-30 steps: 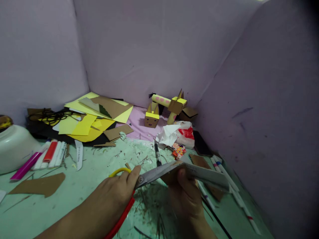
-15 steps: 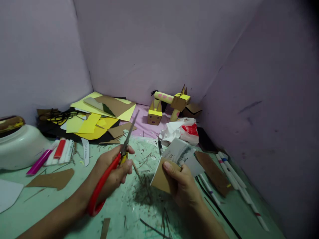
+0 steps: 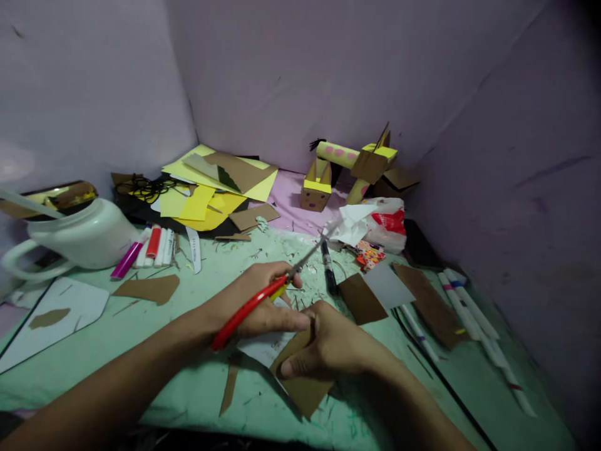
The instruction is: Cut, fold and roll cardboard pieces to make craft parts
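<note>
My left hand (image 3: 256, 307) is closed round red-handled scissors (image 3: 246, 316), whose blades point away toward the wall. Its thumb and fingertips also touch a folded or layered piece of brown cardboard (image 3: 307, 394) with a white side (image 3: 265, 344). My right hand (image 3: 335, 344) grips that cardboard between thumb and fingers, low over the table. Beyond the hands lie a black marker (image 3: 328, 269), a brown card (image 3: 362, 297) and a grey-white card (image 3: 389, 285). A narrow cardboard strip (image 3: 230, 385) lies near the front edge.
Two cardboard animal figures, a small one (image 3: 315, 194) and a long-necked one (image 3: 370, 166), stand at the back. Yellow paper sheets (image 3: 225, 207), a white jug (image 3: 84, 235) and capped markers (image 3: 153, 243) are on the left. White pens (image 3: 488, 338) and a plastic bag (image 3: 387, 219) are on the right.
My left hand has moved right with the scissors and now meets my right hand at the cardboard. The cardboard has come lower and turned, its white side now to the left. The view has shifted.
</note>
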Available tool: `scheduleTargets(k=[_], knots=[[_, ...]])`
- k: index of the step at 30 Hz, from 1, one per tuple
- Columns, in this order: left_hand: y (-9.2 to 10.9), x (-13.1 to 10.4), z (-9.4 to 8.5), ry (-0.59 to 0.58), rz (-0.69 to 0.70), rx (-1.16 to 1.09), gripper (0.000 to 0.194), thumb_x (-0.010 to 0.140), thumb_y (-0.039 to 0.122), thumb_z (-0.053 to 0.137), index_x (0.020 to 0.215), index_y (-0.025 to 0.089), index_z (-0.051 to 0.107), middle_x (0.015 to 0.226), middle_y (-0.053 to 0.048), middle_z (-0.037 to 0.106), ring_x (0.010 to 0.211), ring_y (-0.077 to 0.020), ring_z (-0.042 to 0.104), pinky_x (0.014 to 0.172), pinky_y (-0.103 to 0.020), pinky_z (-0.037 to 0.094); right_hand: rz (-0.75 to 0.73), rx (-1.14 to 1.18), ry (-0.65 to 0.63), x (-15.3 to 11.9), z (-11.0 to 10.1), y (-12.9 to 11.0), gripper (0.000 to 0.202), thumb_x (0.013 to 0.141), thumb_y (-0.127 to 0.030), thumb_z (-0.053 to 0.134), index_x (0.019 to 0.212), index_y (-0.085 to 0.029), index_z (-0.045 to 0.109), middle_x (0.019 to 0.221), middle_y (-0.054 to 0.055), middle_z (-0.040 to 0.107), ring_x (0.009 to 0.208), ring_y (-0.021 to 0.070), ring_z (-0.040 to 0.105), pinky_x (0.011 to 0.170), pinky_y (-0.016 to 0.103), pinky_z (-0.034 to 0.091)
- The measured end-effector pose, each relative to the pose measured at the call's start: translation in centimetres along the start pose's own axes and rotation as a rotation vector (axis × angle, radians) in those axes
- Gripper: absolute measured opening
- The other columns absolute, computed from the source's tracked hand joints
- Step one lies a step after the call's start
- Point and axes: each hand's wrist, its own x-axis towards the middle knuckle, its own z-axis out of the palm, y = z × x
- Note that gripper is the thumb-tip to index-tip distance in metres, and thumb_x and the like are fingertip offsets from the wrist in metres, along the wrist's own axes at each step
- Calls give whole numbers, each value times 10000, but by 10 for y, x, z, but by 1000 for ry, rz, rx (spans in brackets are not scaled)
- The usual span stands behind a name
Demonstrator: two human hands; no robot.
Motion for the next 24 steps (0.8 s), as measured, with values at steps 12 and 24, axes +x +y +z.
scheduleTargets(k=[12, 24], knots=[[-4, 0, 14, 587, 88, -202, 404, 664, 299, 685, 962, 220, 425, 752, 38, 558, 635, -141, 559, 547, -248, 470, -37, -3, 29, 12, 0, -27, 387, 539, -268, 833, 864, -129, 674, 737, 57, 713, 618, 166, 646, 613, 272, 515], [-11, -4, 15, 234, 181, -307, 378, 740, 228, 652, 1011, 224, 388, 713, 49, 571, 590, -105, 518, 535, -230, 430, -7, -278, -106, 3, -4, -27, 251, 517, -272, 821, 645, -129, 661, 539, -28, 586, 471, 70, 465, 462, 187, 347]])
